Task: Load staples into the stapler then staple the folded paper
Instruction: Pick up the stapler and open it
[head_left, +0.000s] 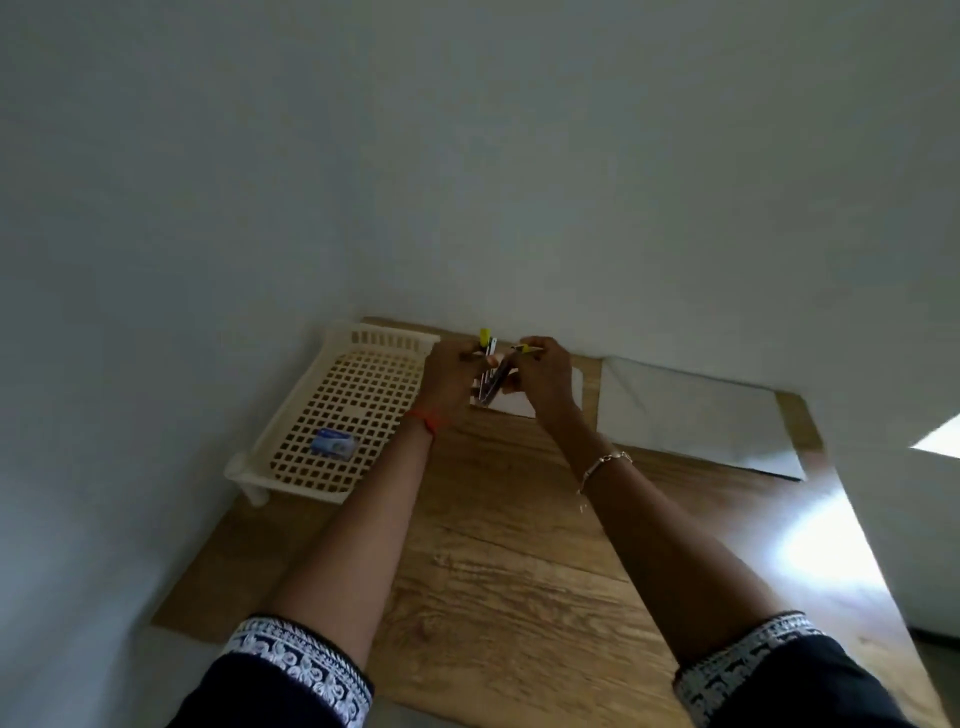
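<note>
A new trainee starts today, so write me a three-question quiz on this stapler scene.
1. True or false: the blue box lies outside the cream tray.
2. The stapler is held by: A) nobody, B) one hand, C) both hands.
3. Fill in: the stapler's bright tips are ___.

Key:
1. False, it lies in the tray.
2. C, the left hand and right hand each have a grip on it.
3. Yellow.

No legible txt; staple box print blurred.
</note>
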